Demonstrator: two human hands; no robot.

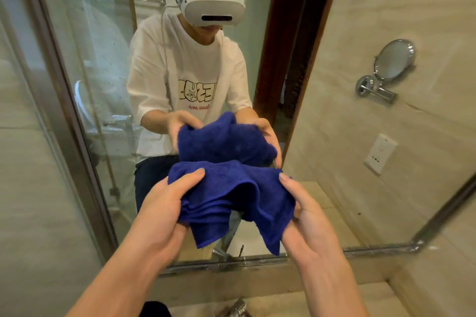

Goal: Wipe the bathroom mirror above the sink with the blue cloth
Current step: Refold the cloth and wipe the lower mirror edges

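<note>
The blue cloth (231, 195) hangs bunched between both hands in front of the lower part of the mirror (108, 64). My left hand (164, 211) grips its left side, thumb lying on top. My right hand (306, 224) pinches the right side, thumb on the cloth's upper edge. The cloth is held just off the glass; I cannot tell whether it touches. The mirror has a metal frame, shows dark specks on its left part, and reflects a person in a white T-shirt and headset holding the same cloth.
A chrome tap (237, 309) sits below at the bottom edge, on a beige stone counter (373, 298). In the mirror's reflection appear a round magnifying mirror on an arm (389, 67), a wall socket (381, 153), a dark wooden door frame (288, 46) and a glass shower screen.
</note>
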